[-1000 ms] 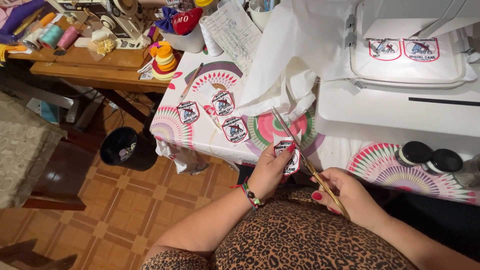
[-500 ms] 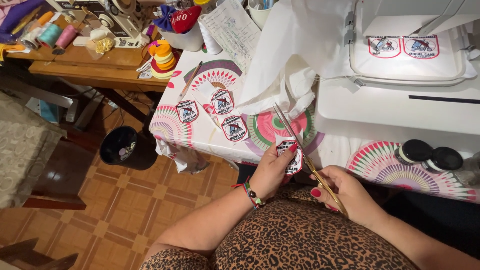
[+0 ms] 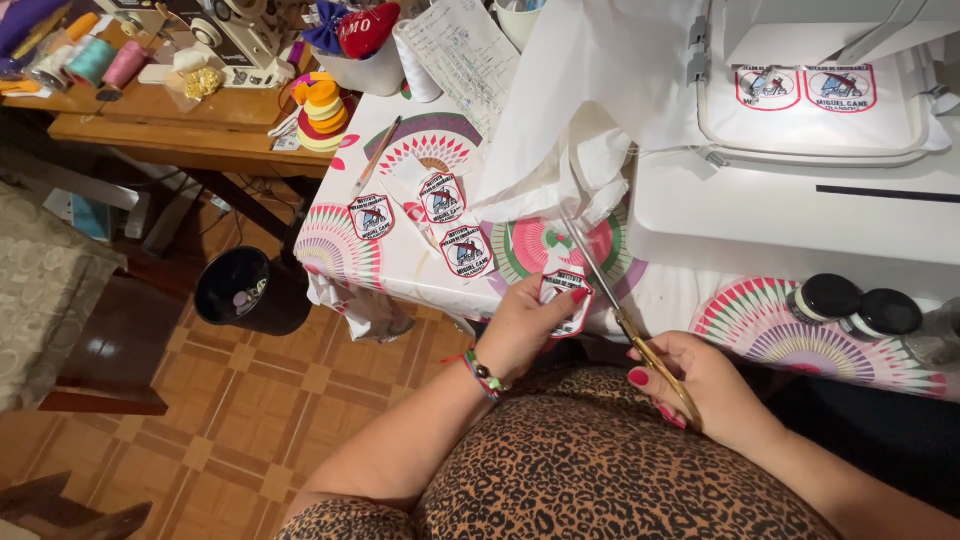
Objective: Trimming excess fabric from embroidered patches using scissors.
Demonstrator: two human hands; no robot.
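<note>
My left hand (image 3: 525, 325) pinches a small white shield-shaped patch (image 3: 563, 296) with a red border, held at the table's front edge. My right hand (image 3: 700, 385) grips the gold handles of long thin scissors (image 3: 610, 297), whose blades run up past the right side of the patch. Three matching patches (image 3: 440, 198) lie on the patterned tablecloth (image 3: 340, 245) just beyond. White backing fabric (image 3: 580, 120) is heaped behind the scissor tips.
A white embroidery machine (image 3: 800, 190) with a hoop holding two stitched patches (image 3: 810, 90) stands at the right. Two black-capped jars (image 3: 850, 305) sit near the front edge. A black bin (image 3: 245, 290) is on the tiled floor; a wooden desk (image 3: 170, 120) carries thread spools.
Both hands have barely shifted; the patch and scissors stay together at the table edge, the scissors at nearly the same angle.
</note>
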